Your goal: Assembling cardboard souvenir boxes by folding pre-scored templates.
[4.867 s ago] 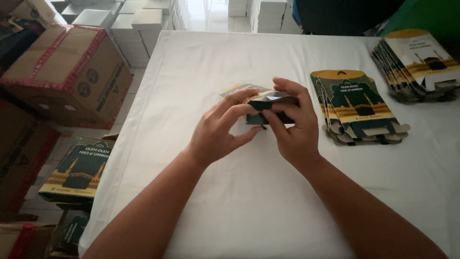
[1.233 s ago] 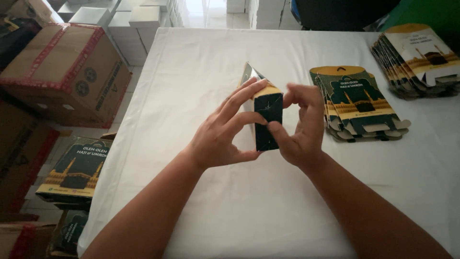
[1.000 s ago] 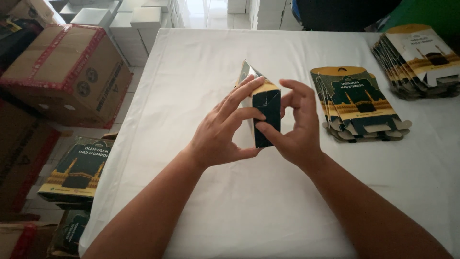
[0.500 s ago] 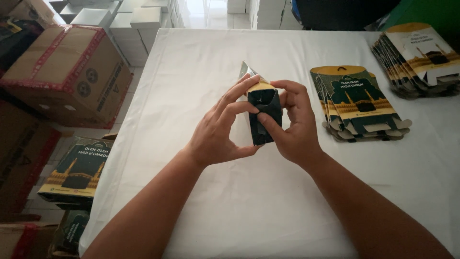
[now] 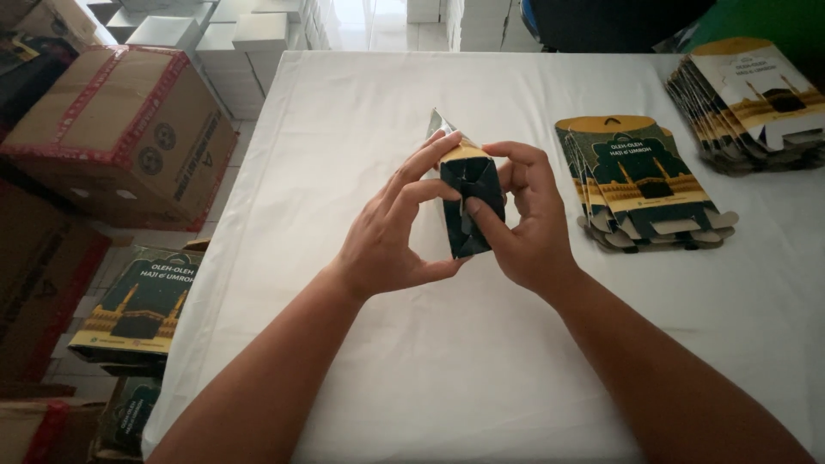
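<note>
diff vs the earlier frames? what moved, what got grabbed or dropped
The small green carton, held low and flat about five seconds ago, now stands on end between the left hand and right hand; the right thumb has moved onto its end flap. Nothing dropped. The flat carton stacks and table are unchanged.

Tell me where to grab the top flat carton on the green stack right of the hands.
Probably by its near end, coming in from the person's side. The top flat carton lies flat on the white table, with its bottom tabs fanning out past the stack's edge, so fingers could slide under there. Both the left hand and right hand are on the small folded box.
</note>
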